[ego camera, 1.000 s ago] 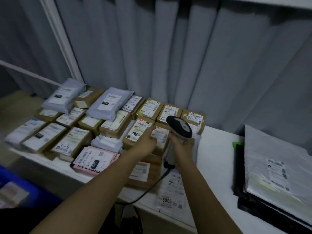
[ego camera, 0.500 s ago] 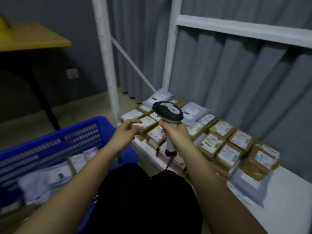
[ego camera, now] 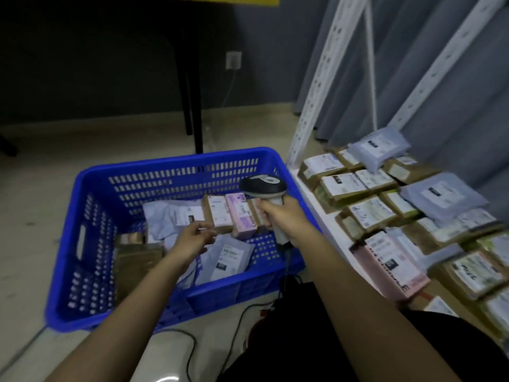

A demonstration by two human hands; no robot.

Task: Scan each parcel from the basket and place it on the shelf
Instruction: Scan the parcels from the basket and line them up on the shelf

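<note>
Nearest the camera, two bare forearms reach forward from the lower edge of the view, above a dark garment and a black cable [ego camera: 237, 323] trailing over the pale floor. The left hand [ego camera: 190, 239] is held over the interior of the blue basket [ego camera: 82, 271], its fingers loosely spread and slightly bent, thumb apart from the forefinger; it grasps nothing, and whether the fingertips touch any parcel below cannot be told. The right hand [ego camera: 278, 213] is wrapped firmly round the pale handle of the barcode scanner [ego camera: 263, 186], whose dark head sits above the fist and faces away from the camera, over the basket's right side. Inside the basket lie the remaining parcels: a grey mailer bag [ego camera: 228, 257] with a white label just beyond the left hand, a brown carton [ego camera: 135, 257] against the left wall, a pink box [ego camera: 242, 216] and a labelled brown box [ego camera: 217, 213] standing side by side near the far wall, and a crumpled grey bag [ego camera: 168, 216] to their left. To the right, the white shelf [ego camera: 311, 199] adjoins the basket and carries rows of labelled brown cartons [ego camera: 369, 213] laid flat and close together, with a long pink box [ego camera: 391, 268] at the near edge and grey bags [ego camera: 440, 194] resting on top. Beyond stand the perforated white uprights [ego camera: 319, 86] of the shelf frame, a grey curtain, a dark table leg [ego camera: 192, 86] and a wall socket [ego camera: 233, 59].
</note>
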